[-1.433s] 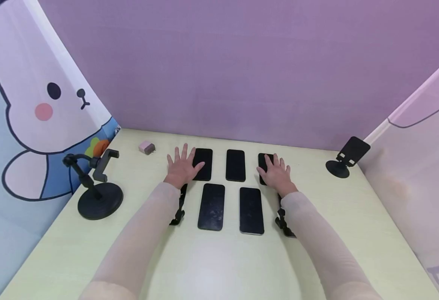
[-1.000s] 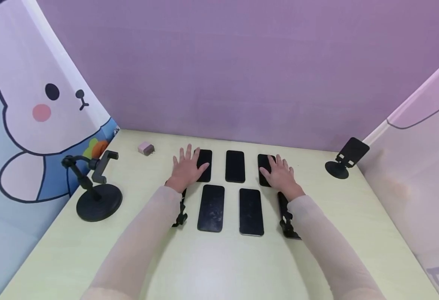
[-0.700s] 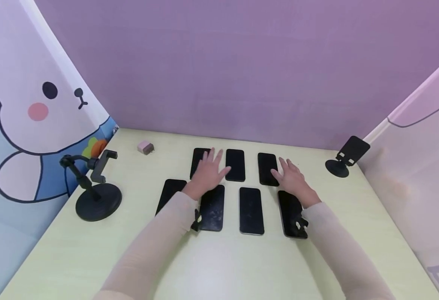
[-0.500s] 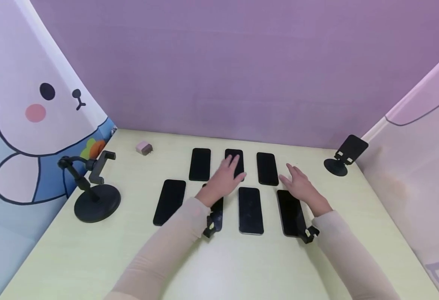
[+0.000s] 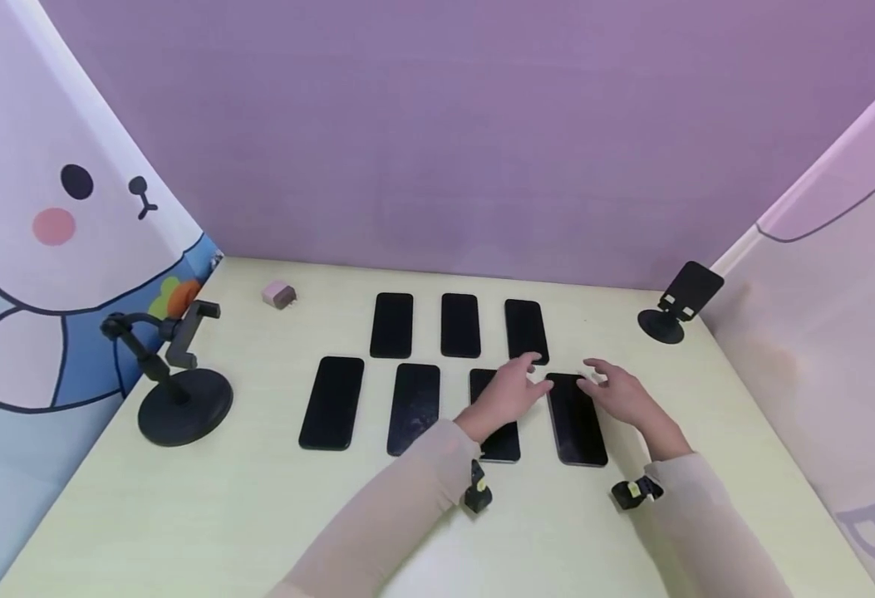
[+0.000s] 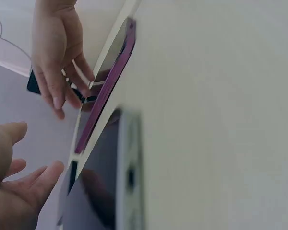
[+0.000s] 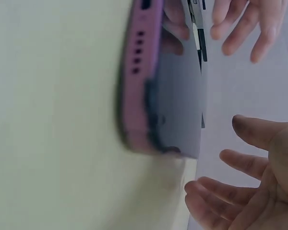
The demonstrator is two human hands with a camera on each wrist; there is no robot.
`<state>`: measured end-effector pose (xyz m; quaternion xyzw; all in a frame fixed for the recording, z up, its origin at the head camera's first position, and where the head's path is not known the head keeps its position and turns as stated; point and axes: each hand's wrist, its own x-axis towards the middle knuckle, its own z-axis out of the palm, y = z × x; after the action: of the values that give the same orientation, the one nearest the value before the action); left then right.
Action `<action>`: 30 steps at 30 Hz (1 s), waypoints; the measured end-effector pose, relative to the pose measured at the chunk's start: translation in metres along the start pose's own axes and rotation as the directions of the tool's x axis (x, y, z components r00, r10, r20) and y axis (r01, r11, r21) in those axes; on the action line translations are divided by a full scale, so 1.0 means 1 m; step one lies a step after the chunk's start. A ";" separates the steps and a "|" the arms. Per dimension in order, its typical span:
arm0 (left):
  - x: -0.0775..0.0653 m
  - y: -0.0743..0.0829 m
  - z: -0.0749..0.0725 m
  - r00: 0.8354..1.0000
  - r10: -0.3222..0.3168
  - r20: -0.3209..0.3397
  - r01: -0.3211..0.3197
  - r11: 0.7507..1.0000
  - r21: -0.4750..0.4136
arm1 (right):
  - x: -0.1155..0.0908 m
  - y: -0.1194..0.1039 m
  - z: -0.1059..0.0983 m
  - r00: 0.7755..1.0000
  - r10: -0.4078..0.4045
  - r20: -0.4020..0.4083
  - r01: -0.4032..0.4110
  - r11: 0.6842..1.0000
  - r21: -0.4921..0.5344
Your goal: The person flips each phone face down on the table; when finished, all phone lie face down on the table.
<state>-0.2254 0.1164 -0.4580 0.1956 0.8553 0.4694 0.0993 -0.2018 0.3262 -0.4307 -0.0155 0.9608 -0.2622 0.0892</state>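
Several black-screened smartphones lie flat in two rows on the table. The rightmost front phone [image 5: 577,428] shows a purple edge [image 6: 108,91] in the left wrist view. My left hand [image 5: 508,392] hovers over the upper part of a silver-edged phone [image 5: 502,444], its fingertips reaching toward the rightmost one. At that phone's upper right corner is my right hand [image 5: 622,397], fingers loosely bent. In the right wrist view both hands stand apart above the purple phone [image 7: 139,86], neither gripping it. Three phones form the back row, including a right-hand one [image 5: 527,328].
At the left stands a black phone stand with a round base [image 5: 185,407]. A pink and grey charger plug [image 5: 279,294] lies at the back left. A small black stand [image 5: 680,303] is at the back right. A purple backdrop [image 5: 437,149] rises behind the table [image 5: 258,515].
Both hands have left the back-row phones. My left hand has swept right across the rows and toward me; my right hand has shifted right and nearer. The phones appear to keep their layout.
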 end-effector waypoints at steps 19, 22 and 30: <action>0.005 0.004 0.040 0.999 0.012 -0.031 -0.005 0.979 0.205 | -0.004 0.012 0.011 1.000 0.004 0.006 -0.005 0.987 0.161; 0.004 0.004 0.042 1.000 0.016 -0.026 -0.008 0.967 0.253 | -0.002 0.013 0.011 0.999 0.029 0.020 -0.033 0.980 0.197; 0.004 0.005 0.041 0.999 0.020 -0.029 -0.012 0.962 0.273 | 0.002 0.012 0.007 0.996 0.071 0.044 -0.082 0.945 0.316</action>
<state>-0.2129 0.1518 -0.4759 0.2069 0.9117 0.3509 0.0542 -0.2019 0.3327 -0.4427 0.0322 0.9043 -0.4095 0.1160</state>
